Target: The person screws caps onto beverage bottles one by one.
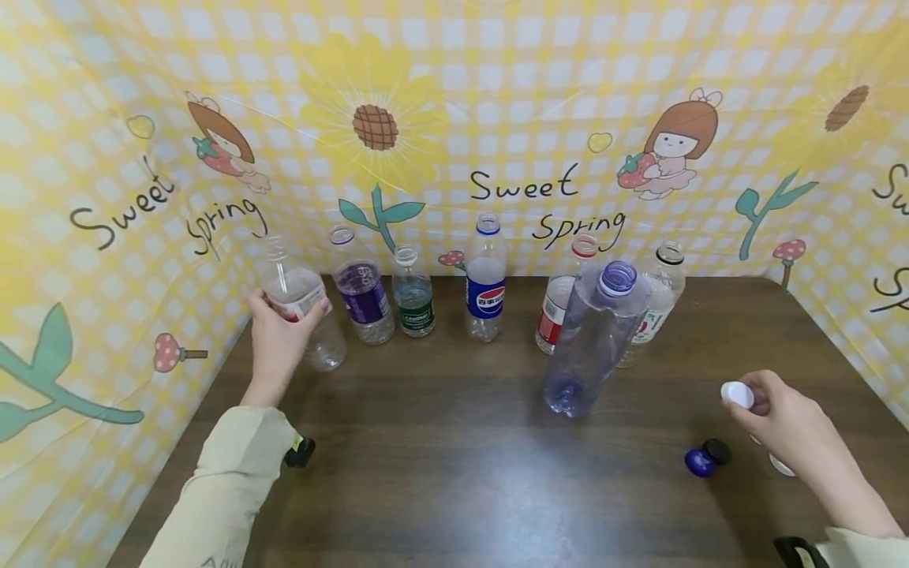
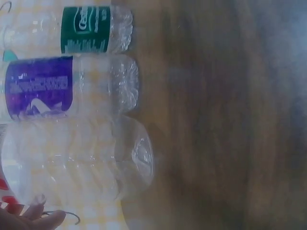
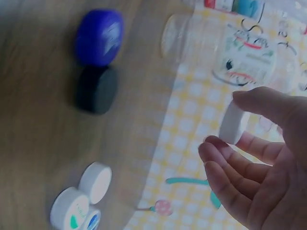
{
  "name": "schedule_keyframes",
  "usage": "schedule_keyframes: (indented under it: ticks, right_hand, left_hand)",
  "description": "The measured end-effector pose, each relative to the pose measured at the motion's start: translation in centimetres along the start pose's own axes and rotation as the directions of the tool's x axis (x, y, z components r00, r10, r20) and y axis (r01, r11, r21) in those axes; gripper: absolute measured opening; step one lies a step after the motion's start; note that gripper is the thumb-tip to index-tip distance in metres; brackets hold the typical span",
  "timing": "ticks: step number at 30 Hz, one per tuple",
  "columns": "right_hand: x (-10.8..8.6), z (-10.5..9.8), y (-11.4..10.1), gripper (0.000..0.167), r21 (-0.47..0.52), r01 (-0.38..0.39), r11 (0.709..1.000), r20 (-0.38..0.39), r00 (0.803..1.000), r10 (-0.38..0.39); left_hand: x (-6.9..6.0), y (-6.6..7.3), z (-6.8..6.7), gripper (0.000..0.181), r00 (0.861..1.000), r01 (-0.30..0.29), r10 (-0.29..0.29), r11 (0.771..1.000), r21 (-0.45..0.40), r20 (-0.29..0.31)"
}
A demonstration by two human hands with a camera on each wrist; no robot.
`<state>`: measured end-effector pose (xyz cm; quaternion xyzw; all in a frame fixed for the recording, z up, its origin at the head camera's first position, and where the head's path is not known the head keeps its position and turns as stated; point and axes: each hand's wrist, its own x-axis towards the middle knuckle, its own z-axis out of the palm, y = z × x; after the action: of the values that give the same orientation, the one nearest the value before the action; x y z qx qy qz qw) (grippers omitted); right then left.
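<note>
At the left end of a row of bottles, my left hand (image 1: 278, 341) grips a clear uncapped bottle (image 1: 327, 345) around its label. The left wrist view shows the ribbed lower part of this bottle (image 2: 81, 158), with fingertips (image 2: 50, 219) at its edge. Over the right side of the table, my right hand (image 1: 798, 422) pinches a white bottle cap (image 1: 737, 394) between thumb and fingers. Below it lie a blue cap (image 1: 699, 463) and a black cap (image 1: 717, 451), touching. Several white caps (image 3: 96, 182) lie close together, partly hidden by the right hand in the head view.
Uncapped bottles stand along the back: a purple-label bottle (image 1: 365, 304), a green-label bottle (image 1: 414, 300), a Pepsi bottle (image 1: 486, 296), a red-label bottle (image 1: 554, 319) and a white-label bottle (image 1: 656, 304). A tall bluish bottle (image 1: 592, 347) stands in front. Checkered cloth (image 1: 440, 95) hangs behind.
</note>
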<state>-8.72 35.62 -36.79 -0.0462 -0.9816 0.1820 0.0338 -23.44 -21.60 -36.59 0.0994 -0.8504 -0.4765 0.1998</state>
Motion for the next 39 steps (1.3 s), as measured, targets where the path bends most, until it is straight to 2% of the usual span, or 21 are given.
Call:
schedule_keyframes:
  ticks: [5, 8, 13, 20, 26, 30, 35, 39]
  right_hand:
    - [0.0, -0.3, -1.8, 0.041, 0.026, 0.009, 1.000, -0.072, 0.997, -0.007]
    - [-0.1, -0.5, -3.0, 0.040, 0.039, 0.022, 0.999, -0.110, 0.994, -0.018]
    - [-0.2, -1.0, -5.4, 0.039, 0.036, 0.044, 0.998, -0.131, 0.991, -0.039]
    - [-0.7, -1.1, -8.9, 0.036, 0.059, 0.138, 0.989, -0.167, 0.978, -0.127]
    - [-1.1, -0.6, -11.6, 0.031, 0.059, 0.235, 0.970, -0.239, 0.947, -0.215]
    - [-1.7, -0.3, -13.2, 0.028, 0.053, 0.288, 0.956, -0.270, 0.926, -0.264]
    - [-2.2, -0.3, -15.4, 0.026, 0.060, 0.336, 0.940, -0.289, 0.907, -0.306]
    - [-2.2, -0.3, -17.1, 0.025, 0.068, 0.383, 0.921, -0.298, 0.889, -0.347]
  left_hand:
    - [-1.2, 0.2, 0.5, 0.087, 1.000, -0.029, 0.029, 1.000, 0.000, -0.002]
    - [-2.1, 0.4, 0.8, 0.088, 0.999, -0.047, 0.047, 0.999, 0.006, 0.018]
    - [-3.7, 1.3, 1.3, 0.089, 0.995, -0.044, 0.041, 0.999, 0.029, 0.091]
    - [-5.7, 3.0, 2.5, 0.088, 0.983, -0.017, 0.011, 0.999, 0.028, 0.184]
    - [-7.3, 3.8, 3.5, 0.089, 0.969, -0.024, 0.021, 1.000, 0.009, 0.245]
    - [-8.4, 4.2, 4.2, 0.089, 0.962, -0.074, 0.072, 0.997, -0.001, 0.264]
    - [-9.6, 5.0, 5.1, 0.088, 0.944, -0.156, 0.150, 0.988, -0.005, 0.294]
    - [-10.4, 5.7, 5.9, 0.088, 0.934, -0.183, 0.172, 0.983, 0.006, 0.312]
